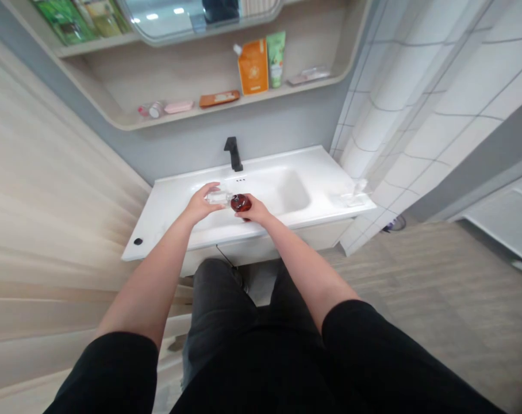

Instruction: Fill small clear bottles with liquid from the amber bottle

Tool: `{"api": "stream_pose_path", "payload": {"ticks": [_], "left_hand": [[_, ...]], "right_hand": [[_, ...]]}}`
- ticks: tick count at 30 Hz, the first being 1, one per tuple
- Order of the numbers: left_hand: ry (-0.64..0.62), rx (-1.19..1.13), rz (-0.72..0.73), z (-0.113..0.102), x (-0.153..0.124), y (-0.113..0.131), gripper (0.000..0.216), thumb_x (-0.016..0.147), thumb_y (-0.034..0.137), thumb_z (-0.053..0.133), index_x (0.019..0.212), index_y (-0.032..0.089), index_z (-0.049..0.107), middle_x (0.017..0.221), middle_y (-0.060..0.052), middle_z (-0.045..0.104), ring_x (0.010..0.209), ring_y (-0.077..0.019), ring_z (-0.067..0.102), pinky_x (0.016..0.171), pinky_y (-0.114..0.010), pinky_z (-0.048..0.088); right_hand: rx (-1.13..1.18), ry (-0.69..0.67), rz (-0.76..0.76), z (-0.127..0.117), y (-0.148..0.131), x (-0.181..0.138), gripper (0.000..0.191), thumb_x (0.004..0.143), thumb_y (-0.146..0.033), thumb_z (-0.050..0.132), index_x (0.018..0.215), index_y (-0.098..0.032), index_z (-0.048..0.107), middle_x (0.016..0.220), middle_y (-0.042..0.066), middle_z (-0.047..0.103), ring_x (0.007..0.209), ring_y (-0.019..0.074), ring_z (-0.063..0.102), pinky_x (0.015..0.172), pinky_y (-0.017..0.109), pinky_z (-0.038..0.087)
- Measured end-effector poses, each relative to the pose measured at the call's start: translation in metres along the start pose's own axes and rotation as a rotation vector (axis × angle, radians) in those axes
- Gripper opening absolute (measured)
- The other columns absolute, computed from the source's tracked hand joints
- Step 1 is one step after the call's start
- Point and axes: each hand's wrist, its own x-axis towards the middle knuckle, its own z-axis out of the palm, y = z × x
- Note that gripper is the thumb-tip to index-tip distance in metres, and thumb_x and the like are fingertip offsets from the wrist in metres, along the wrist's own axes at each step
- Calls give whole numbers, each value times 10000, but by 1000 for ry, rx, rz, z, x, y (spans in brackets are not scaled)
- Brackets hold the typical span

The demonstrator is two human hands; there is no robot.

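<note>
My left hand [202,204] is wrapped round a clear, see-through bottle [217,198], tilted on its side with its neck pointing right. Closed round a dark red-brown bottle [241,203] is my right hand [257,210]. The two bottles meet, or nearly meet, mouth to mouth; I cannot tell whether they touch. Both are held above the front part of the white sink basin [282,192]. Small details of the bottle mouths are blurred.
A black faucet [234,154] stands behind the basin. A small black round piece [138,241] lies on the counter's left end, a clear item [353,195] on its right. Above, a shelf [179,114] holds an orange pouch [254,68] and a green tube [276,59].
</note>
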Motion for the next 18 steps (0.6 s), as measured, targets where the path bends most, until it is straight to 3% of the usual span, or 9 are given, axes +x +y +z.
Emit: {"api": "stream_pose_path", "payload": {"ticks": [7,18], "left_hand": [[2,4,4,-1,1,-2,961,596,501,1031,1468,259,706,1390,-129,774,1285,-344,715,1020,-445,585],[-9,28,4,-3,2,-2,960,600,512,1039,1468,271,707,1376,-124,773,1275,-351,717,1080,-485,580]], "right_hand": [[3,4,6,1,2,1,834,660,-434,1050,1406,-285,711,1095,4,837,971,280,807,968,510,709],[-46,14,-12,0,1,1,834,660,-435,1059,1402,-280,713,1134,15,842,1064,303,808,1037,527,684]]}}
